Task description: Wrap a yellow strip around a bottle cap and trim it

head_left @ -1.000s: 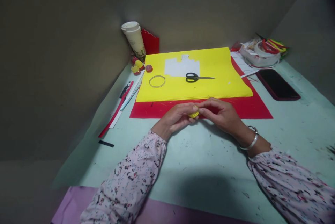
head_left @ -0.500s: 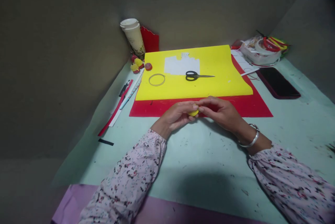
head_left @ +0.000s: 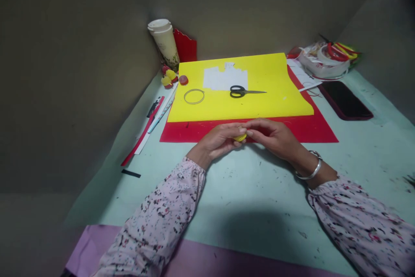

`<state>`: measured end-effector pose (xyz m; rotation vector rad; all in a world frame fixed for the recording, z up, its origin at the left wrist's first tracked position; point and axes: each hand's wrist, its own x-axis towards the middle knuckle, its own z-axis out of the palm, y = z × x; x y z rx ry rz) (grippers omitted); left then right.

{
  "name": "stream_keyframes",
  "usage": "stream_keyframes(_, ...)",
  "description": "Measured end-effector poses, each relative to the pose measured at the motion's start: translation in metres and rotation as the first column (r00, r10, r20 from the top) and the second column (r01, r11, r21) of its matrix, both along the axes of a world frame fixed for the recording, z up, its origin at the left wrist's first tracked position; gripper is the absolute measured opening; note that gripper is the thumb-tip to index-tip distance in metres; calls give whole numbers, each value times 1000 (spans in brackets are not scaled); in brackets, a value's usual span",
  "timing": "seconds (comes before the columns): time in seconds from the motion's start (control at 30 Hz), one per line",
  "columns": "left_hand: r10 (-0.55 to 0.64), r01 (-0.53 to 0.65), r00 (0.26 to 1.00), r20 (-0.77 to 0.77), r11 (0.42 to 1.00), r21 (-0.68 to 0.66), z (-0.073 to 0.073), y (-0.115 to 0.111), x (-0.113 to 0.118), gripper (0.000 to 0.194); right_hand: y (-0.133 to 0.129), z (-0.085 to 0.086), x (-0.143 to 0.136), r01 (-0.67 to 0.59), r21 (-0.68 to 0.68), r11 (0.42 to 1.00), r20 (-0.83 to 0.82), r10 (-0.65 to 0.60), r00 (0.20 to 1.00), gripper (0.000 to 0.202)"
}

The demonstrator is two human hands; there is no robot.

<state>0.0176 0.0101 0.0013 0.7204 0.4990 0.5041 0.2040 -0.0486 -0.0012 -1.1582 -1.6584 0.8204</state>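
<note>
Between my two hands is a small round yellow piece with a ridged edge [head_left: 240, 138], apparently coiled or pleated paper. My left hand [head_left: 222, 139] is closed, its thumb on top of the piece and its fingers beneath. My right hand [head_left: 270, 135] is closed in a pinch at the piece's right edge; its fingertips meet those of my left hand. The fingers hide part of the piece. Just beyond the hands lie a red sheet [head_left: 191, 132] and, on it, a stack of yellow sheets [head_left: 272, 104]. Black-handled scissors [head_left: 246, 91] rest on the yellow stack.
On the yellow stack are white paper [head_left: 223, 79], a thin ring [head_left: 194, 96] and a small red round item [head_left: 183, 80]. Paper strips [head_left: 144, 141] lie left, near a white cup [head_left: 164, 43]. At right are a phone [head_left: 345, 100] and a filled clear container [head_left: 322, 66].
The whole view has shifted very slightly. Both hands keep almost the same hold on the yellow piece, with only a tiny movement of the fingers.
</note>
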Motion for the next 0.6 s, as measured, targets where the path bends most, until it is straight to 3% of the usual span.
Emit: stream_keyframes(0.6, 17, -12, 998, 58, 996, -93, -2, 2, -3, 27, 1, 1, 0, 0, 32, 999, 39, -2, 999, 23)
